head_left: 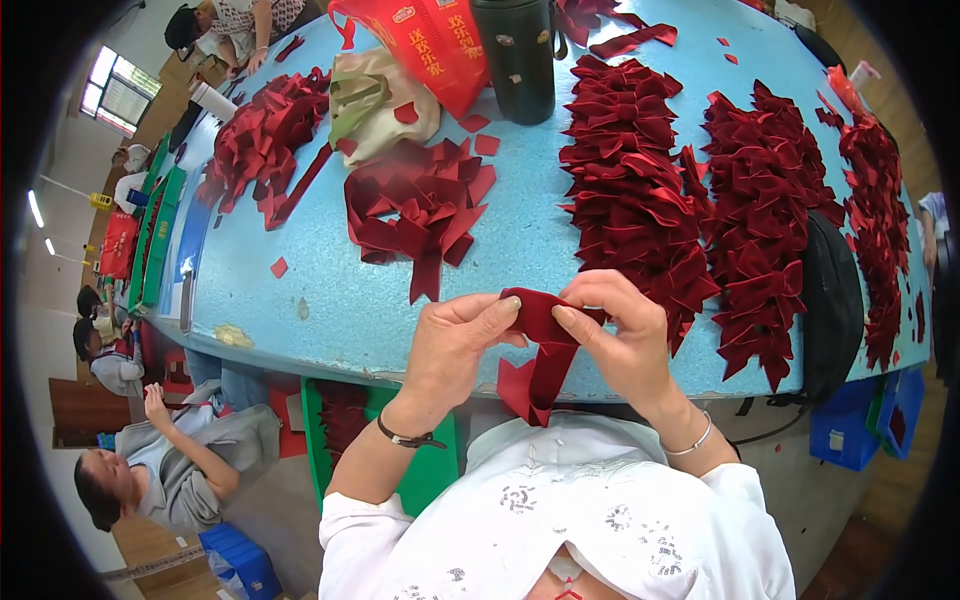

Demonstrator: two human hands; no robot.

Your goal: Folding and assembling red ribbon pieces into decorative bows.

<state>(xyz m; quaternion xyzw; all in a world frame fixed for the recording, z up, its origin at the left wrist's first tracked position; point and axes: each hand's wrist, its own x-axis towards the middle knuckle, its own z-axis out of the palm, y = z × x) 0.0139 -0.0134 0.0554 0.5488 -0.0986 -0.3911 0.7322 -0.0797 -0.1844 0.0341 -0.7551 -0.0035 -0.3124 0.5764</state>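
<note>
As is shown in the head view, a dark-red velvet ribbon strip (pixel 540 322) is held in front of the white blouse (pixel 560 460), at the near edge of the light-blue worktop (pixel 310 310), probably so that it can be seen clearly while being handled. Its upper part is pinched by the left hand (pixel 452 340) at one side and by the right hand (pixel 630 335) at the other; each grip is closed narrow on the velvet, thumb on top, the fingers partly hidden behind. By this spacing the band is presumably spread flat between the thumbs, while a folded length is left hanging below. Ahead of the left hand, a loose heap of dark-red velvet ribbon pieces (pixel 405 215) is placed, likely for easy reach. Beyond the right hand, dark-red velvet bows (pixel 630 170) are laid in a dense, overlapping column, seemingly to save room. Farther off, a tall black tumbler (pixel 515 65) and a glossy red carrier bag (pixel 425 60) are stood, perhaps out of the hands' way.
</note>
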